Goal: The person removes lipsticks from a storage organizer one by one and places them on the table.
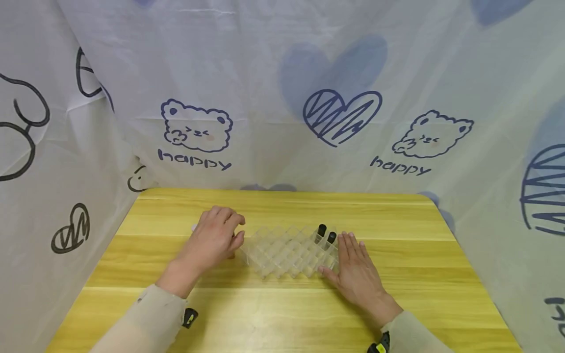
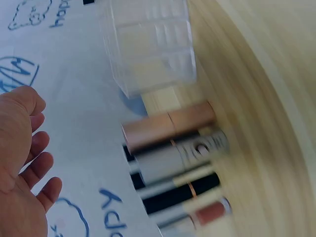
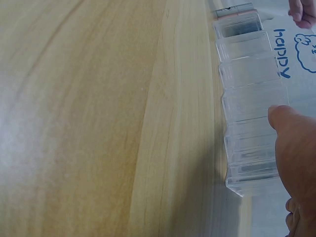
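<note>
A clear plastic organizer (image 1: 284, 255) with diamond-shaped compartments stands on the table. Two black-topped tubes (image 1: 322, 229) stick up from compartments at its right end. My right hand (image 1: 357, 272) lies with straight fingers along that end, its thumb at the front edge. Left of the organizer hovers my left hand (image 1: 214, 235), fingers loosely bent around nothing. In the left wrist view several cosmetic tubes stand in a row beside the organizer: a rose-gold tube (image 2: 170, 124), a grey printed tube (image 2: 168, 159), a black tube with a gold band (image 2: 170, 200) and a red lip gloss (image 2: 212, 211).
The wooden table (image 1: 273, 318) ends at a white curtain (image 1: 265, 73) printed with bears and hearts. More of the curtain hangs along both sides. From the head, my left hand mostly hides the row of tubes.
</note>
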Tool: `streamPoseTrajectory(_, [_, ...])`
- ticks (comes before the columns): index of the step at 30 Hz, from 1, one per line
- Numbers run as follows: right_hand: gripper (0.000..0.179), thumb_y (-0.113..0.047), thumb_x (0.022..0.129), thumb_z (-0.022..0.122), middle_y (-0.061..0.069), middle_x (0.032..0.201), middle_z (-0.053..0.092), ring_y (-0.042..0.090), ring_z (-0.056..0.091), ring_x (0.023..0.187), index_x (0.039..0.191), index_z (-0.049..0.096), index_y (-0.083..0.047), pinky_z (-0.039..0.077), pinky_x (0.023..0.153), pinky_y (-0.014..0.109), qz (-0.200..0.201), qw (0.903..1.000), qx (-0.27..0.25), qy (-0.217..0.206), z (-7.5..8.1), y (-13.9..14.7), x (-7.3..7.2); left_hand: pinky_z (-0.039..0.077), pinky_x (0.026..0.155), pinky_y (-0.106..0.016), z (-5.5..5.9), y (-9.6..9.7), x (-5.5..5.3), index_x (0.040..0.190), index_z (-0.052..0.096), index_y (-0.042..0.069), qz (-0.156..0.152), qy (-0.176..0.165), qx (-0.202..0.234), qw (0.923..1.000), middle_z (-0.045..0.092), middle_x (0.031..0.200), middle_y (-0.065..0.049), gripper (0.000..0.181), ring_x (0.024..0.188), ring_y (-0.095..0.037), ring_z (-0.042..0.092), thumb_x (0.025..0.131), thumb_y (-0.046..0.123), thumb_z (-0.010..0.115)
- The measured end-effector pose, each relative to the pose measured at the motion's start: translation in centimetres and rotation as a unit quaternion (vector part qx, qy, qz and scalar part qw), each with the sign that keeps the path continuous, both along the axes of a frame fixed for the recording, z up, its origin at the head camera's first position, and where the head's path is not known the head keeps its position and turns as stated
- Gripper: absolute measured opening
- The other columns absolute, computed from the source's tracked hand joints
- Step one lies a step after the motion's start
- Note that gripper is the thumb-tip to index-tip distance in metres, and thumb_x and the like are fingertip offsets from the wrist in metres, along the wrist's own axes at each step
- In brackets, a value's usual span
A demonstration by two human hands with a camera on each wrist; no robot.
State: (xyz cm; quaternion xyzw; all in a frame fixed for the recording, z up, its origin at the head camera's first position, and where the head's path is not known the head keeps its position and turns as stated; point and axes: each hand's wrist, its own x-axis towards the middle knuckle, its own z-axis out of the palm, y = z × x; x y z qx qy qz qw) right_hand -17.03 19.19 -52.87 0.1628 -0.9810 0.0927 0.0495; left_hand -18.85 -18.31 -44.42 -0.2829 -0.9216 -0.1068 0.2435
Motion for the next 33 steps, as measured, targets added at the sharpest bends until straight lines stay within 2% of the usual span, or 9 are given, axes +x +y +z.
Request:
streamPoseTrajectory(9, [0.100, -0.067, 0.101, 0.053, 0.028, 0.169, 0.028, 0.043, 0.024, 0.159, 0.163, 0.025, 0.007, 0.020, 0.128, 0.058, -0.001, 1.0000, -0.004, 0.001, 0.2, 0.2, 0.1, 0.050, 0.104, -0.050, 0.5, 5.3, -1.6, 0.118, 0.071, 0.012, -0.057, 0.003, -0.050, 0.9971, 0.068, 0.121, -0.007, 0.025, 0.117, -0.029, 0.062, 0.098, 0.027, 0.075])
streamPoseTrajectory(18, [0.100, -0.066, 0.100, 0.056, 0.029, 0.167, 0.031, 0.044, 0.026, 0.158, 0.162, 0.028, 0.008, 0.022, 0.127, 0.058, -0.001, 0.9999, -0.007, 0.007, 0.3, 0.3, 0.1, 0.049, 0.104, -0.044, 0.0, 9.9, -3.8, 0.123, 0.068, 0.017, -0.108, 0.007, -0.137, 0.9847, 0.066, 0.121, -0.002, 0.026, 0.118, -0.024, 0.060, 0.103, 0.033, 0.068])
streamPoseTrajectory(26, [0.102, -0.069, 0.100, 0.053, 0.028, 0.169, 0.028, 0.043, 0.025, 0.159, 0.162, 0.027, 0.007, 0.023, 0.128, 0.057, 0.003, 1.0000, 0.008, 0.001, 0.4, 0.3, 0.0, 0.049, 0.104, -0.043, -0.9, 12.0, -5.2, 0.125, 0.068, 0.018, -0.119, 0.002, -0.160, 0.9799, 0.065, 0.123, 0.000, 0.026, 0.119, -0.023, 0.060, 0.104, 0.034, 0.067])
streamPoseTrajectory(33, [0.101, -0.068, 0.100, 0.054, 0.029, 0.168, 0.029, 0.043, 0.026, 0.159, 0.162, 0.027, 0.008, 0.023, 0.127, 0.057, 0.001, 0.9999, 0.015, 0.005, 0.2, 0.6, 0.1, 0.048, 0.105, -0.042, -1.8, 13.8, -6.6, 0.124, 0.068, 0.018, -0.128, 0.012, -0.191, 0.9730, 0.065, 0.124, 0.000, 0.028, 0.121, -0.021, 0.059, 0.104, 0.037, 0.067])
